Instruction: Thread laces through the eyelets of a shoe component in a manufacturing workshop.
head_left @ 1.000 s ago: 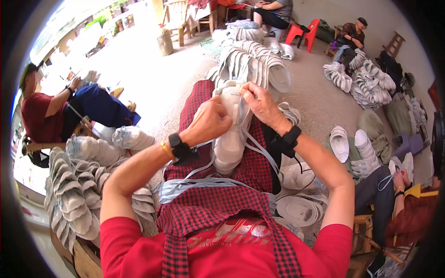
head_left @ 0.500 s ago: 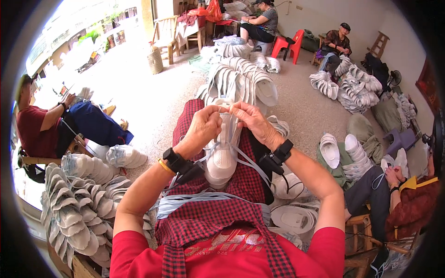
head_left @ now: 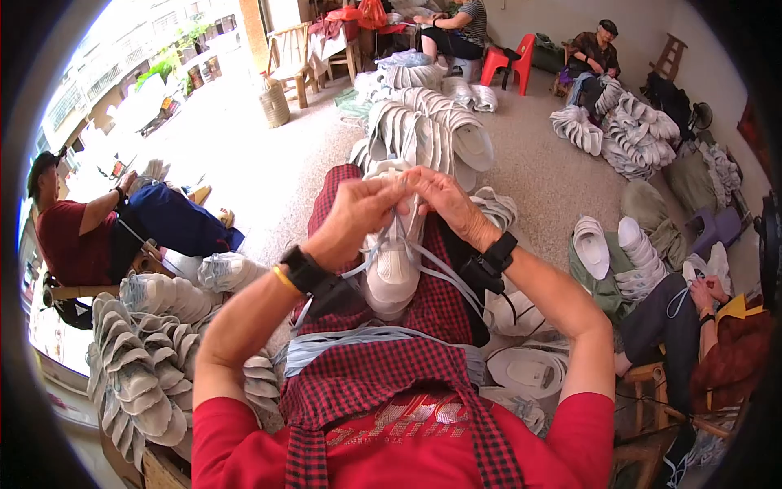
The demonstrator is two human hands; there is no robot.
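Two-handed, working over a white shoe [head_left: 389, 281], lying toe toward the body between the thighs. Apparently pinching pale blue lace [head_left: 444, 269] in the left hand [head_left: 364, 209], and resting the right hand's [head_left: 446, 200] curled fingertips against it, leaving it impossible to tell whether also holding lace there. For neat work, probably best keeping everything flat and untwisted, pulling evenly, and minding the lace bundle [head_left: 350, 338] across the lap and the shoe stack [head_left: 395, 134] ahead.
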